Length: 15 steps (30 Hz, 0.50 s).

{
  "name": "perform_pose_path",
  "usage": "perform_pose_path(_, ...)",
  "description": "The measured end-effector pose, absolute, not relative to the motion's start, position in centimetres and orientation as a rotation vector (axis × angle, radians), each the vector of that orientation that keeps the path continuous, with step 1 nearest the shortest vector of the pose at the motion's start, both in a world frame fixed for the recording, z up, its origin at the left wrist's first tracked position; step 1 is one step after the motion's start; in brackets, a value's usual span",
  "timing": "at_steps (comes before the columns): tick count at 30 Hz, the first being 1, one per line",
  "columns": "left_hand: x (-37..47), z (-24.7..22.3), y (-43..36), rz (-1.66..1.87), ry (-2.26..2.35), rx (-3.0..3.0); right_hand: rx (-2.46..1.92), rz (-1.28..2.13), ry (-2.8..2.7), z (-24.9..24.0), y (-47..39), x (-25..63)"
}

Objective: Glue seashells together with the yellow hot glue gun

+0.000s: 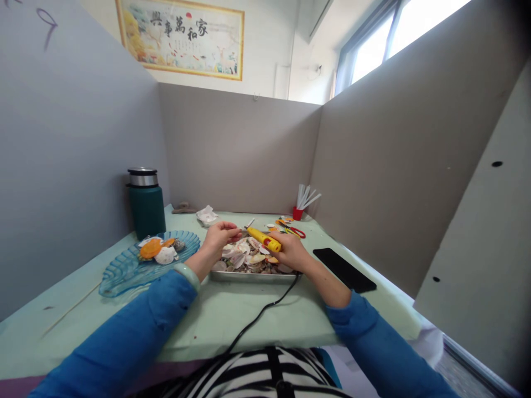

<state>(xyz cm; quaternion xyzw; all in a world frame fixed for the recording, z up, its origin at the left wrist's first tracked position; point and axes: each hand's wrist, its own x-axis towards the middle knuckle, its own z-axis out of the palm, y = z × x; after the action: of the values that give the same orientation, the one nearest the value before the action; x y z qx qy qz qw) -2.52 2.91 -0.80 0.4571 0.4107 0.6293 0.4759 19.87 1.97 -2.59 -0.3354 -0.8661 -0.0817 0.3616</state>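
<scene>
My right hand (292, 251) is wrapped round a yellow hot glue gun (262, 239), whose nozzle points forward and left. From its rear end a black cord (265, 310) appears to run down toward my lap. My left hand (219, 240) has its fingers pinched close to the nozzle; whatever lies between the fingertips is too small to make out. Beneath both hands a metal tray (253, 277) holds many seashells (244, 257), pale, pinkish and brown, partly covered by my hands.
On the left stand a blue shell-shaped dish (120, 276) bearing orange and white shells (155, 251), and a green bottle (147, 204). Red-handled scissors (293, 229), a red cup of glue sticks (297, 213) and a black phone (344, 269) lie right. Grey partitions (240, 149) enclose the table.
</scene>
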Motion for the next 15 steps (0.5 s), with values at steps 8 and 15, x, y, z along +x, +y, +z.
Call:
perform_pose_path(8, -2.52, -0.98, 3.11, 1.522, 0.995, 1.149, -0.847, -0.16, -2.267, -2.45, 1.96, 19.85)
perform_pose_path(15, -2.32, -0.69, 2.63, 1.5, 0.996, 1.2, -0.828, -0.158, -2.281, -2.29, 1.75, 19.79)
